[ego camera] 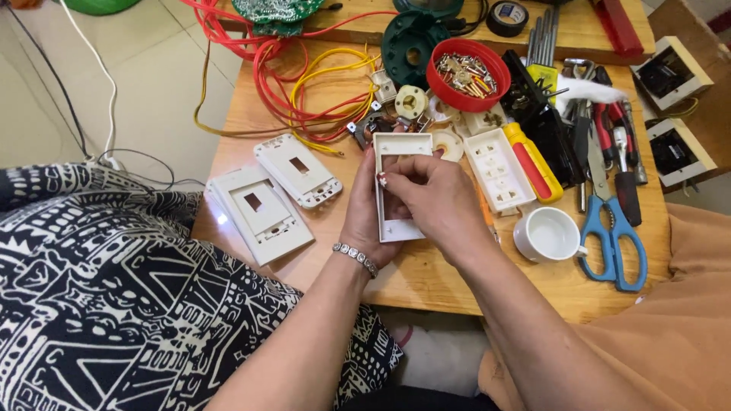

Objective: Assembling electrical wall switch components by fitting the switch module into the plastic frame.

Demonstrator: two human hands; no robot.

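Wooden table (pixel 426 281), person seated at near edge. Left of the held plate: two white switch plates lie flat, one large (pixel 255 213) toward the near-left corner, one smaller (pixel 298 170) just beyond it, each with a small rectangular cut-out showing; neither carries a fitted insert as far as can be seen. Beyond them, a tangle of red and yellow wires (pixel 297 91). Centre: white face plate (pixel 401 164) held above the table, near its middle. Left hand (pixel 371 221) cups it from behind and below, fingers wrapped on the left edge; right hand (pixel 438 202) closed over the plate's front, fingertips pinched at the window opening. What they pinch is hidden. Plate's long axis runs away from the person, far end toward the red bowl of screws (pixel 467 74), front face tilted up to the camera. Judgement: fitting at the opening is under way, not finished; window looks open in its upper part. Right of the plate: white socket block (pixel 499 169), yellow-handled screwdriver (pixel 533 161), white cup (pixel 548 234), blue-handled scissors (pixel 613 236).
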